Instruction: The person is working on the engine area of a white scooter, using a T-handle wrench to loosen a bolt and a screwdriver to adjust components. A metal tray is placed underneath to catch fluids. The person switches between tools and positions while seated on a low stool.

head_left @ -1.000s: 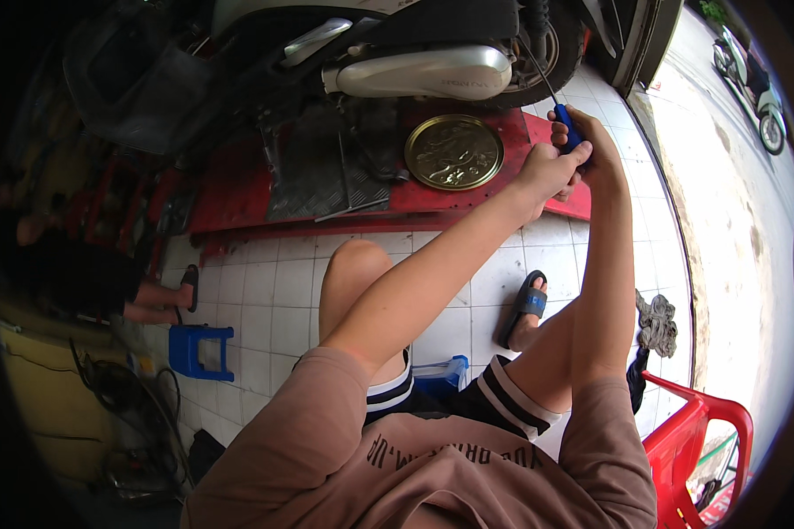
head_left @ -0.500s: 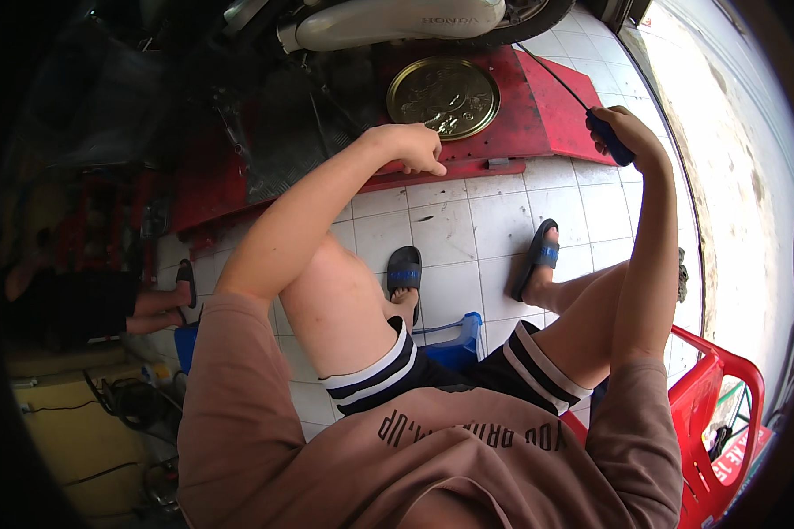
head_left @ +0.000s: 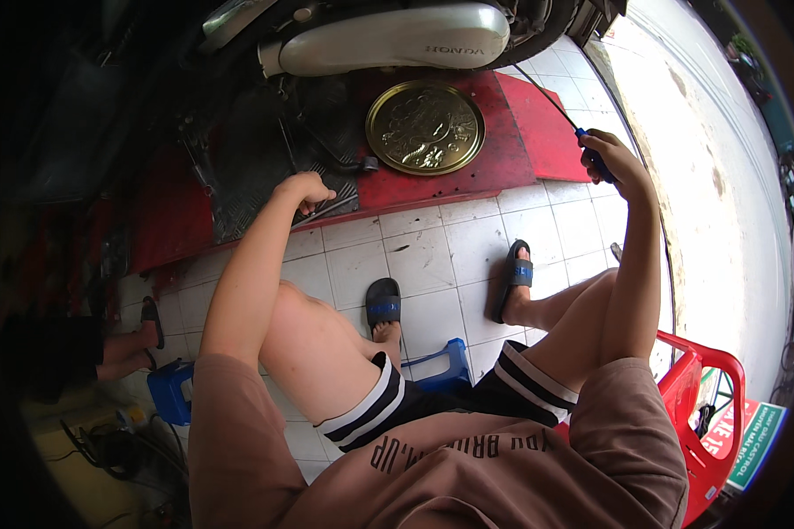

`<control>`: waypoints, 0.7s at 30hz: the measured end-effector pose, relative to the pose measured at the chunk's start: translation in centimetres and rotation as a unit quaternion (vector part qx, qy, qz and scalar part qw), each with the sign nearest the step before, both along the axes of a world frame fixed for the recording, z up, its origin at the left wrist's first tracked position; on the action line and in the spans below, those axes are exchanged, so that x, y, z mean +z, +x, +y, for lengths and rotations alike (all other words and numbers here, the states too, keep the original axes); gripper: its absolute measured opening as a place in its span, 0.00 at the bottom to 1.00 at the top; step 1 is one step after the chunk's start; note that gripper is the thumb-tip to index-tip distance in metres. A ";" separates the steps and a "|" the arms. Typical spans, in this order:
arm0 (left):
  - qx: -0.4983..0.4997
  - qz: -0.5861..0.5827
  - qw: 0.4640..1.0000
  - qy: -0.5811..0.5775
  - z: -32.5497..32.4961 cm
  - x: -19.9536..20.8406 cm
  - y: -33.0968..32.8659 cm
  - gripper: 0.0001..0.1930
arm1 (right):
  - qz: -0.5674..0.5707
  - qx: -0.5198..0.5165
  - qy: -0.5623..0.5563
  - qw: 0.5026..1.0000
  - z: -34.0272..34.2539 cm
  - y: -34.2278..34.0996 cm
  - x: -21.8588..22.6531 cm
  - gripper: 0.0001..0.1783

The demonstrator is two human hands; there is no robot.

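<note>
Left arm stretched far, left hand (head_left: 304, 189) fisted on a thin metal rod (head_left: 325, 208) at the red ramp's (head_left: 503, 167) near edge | rod mostly hidden (kind unclear) | right hand (head_left: 616, 163) raised far right, closed around blue-handled screwdriver (head_left: 566, 116), shaft pointing at the motorcycle.

Red and green rectangular sign (head_left: 750, 441) at lower right, beside red plastic chair (head_left: 710, 397)

The round tray (head_left: 425, 127) sits on the ramp platform (head_left: 512, 159), just in front of the motorbike's exhaust muffler (head_left: 397, 40). Rubber mat (head_left: 256, 167) is left of it, plastic chair (head_left: 710, 406) off right.
</note>
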State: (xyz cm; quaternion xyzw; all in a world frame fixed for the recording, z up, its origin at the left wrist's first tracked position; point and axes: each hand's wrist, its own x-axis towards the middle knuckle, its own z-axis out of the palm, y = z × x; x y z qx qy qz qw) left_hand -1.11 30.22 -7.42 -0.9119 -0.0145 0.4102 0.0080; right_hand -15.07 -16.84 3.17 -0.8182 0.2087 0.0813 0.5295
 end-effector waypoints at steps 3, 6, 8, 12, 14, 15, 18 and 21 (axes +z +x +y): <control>-0.043 -0.033 0.998 0.000 -1.4 0.7 0.7 0.25 | -0.063 -0.029 0.079 0.994 0.6 0.0 1.6 0.14; -0.108 -0.073 0.991 -0.024 -4.3 1.8 0.7 0.23 | -0.050 -0.030 0.153 0.986 1.4 -0.2 1.9 0.15; -0.152 -0.143 0.970 -0.123 -7.4 3.2 -0.2 0.19 | -0.041 -0.046 0.167 0.984 1.9 0.0 1.3 0.15; -0.191 -0.229 0.889 -0.348 -14.3 5.6 -2.0 0.16 | -0.065 -0.054 0.160 0.984 2.3 -0.3 1.4 0.16; -0.199 -0.243 0.856 -0.411 -17.6 7.6 -3.4 0.15 | -0.084 -0.050 0.165 0.981 2.2 -0.7 2.0 0.16; -0.204 -0.254 0.833 -0.446 -19.0 8.2 -4.1 0.15 | -0.095 -0.043 0.177 0.979 2.3 -0.8 2.3 0.16; -0.213 -0.270 0.796 -0.498 -22.2 9.7 -5.9 0.13 | -0.114 -0.027 0.199 0.973 2.3 -0.7 2.4 0.16; -0.212 -0.277 0.751 -0.561 -24.5 10.3 -7.1 0.11 | -0.121 -0.038 0.199 0.972 2.6 -0.5 2.8 0.16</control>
